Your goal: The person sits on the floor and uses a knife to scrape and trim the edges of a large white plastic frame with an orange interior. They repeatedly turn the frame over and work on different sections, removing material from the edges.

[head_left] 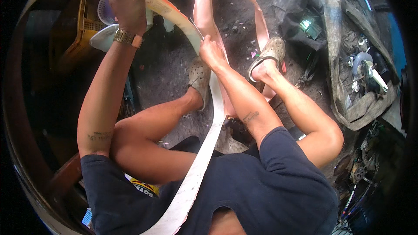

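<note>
A long, flexible white strip point(172, 12) with an orange-red edge arches across the top and runs down over my lap. High on the left, my left hand point(129, 5) is closed round this strip, a watch on its wrist. Farther along the same strip, my right hand point(212, 53) is a closed fist at its edge. A thin, dark metal tool, perhaps a blade, sticks out of that fist toward the strip; its handle is hidden by the fingers. Beyond the right hand, a pale pink band point(203, 9) stands in a tall loop between my feet.
A yellow plastic crate point(82, 19) stands at the left. A large open sack point(335, 30) on the right holds mixed scrap, with a dark bag point(300, 13) beside it. My feet wear clogs point(199, 80) on the dirty dark ground point(161, 82).
</note>
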Motion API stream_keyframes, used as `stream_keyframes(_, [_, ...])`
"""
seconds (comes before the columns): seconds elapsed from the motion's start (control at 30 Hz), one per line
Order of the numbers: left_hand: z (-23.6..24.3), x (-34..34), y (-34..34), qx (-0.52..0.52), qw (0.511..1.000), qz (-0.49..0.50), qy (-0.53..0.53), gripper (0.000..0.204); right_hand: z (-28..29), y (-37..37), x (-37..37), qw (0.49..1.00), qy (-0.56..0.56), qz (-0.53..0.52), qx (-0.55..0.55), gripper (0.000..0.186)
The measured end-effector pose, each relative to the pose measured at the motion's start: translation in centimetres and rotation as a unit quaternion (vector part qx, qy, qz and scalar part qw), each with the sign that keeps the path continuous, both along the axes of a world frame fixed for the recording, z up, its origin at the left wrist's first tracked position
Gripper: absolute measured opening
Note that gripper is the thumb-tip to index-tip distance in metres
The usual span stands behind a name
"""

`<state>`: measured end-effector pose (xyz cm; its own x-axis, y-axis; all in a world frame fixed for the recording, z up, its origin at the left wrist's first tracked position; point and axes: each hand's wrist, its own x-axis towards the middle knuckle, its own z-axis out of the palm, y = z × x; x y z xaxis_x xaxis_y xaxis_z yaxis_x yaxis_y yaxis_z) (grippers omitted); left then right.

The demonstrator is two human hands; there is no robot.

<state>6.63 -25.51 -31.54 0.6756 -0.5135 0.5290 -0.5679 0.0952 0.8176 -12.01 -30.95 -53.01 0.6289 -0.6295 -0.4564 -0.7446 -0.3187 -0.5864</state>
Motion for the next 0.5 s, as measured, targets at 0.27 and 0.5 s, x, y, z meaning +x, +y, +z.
stream_keyframes(0.27, [0.1, -0.6, -1.2, 0.037, 0.998, 0.002, 0.045, 0.04, -2.7, 0.0, 0.6, 0.998, 0.064, 0.003, 0.001, 0.036])
stream_keyframes(0.5, [-0.6, 0.2, 0.1, -0.076, 0.986, 0.028, 0.144, 0.038, -0.8, -0.5, -1.7, 0.997, 0.014, 0.057, 0.04, 0.046])
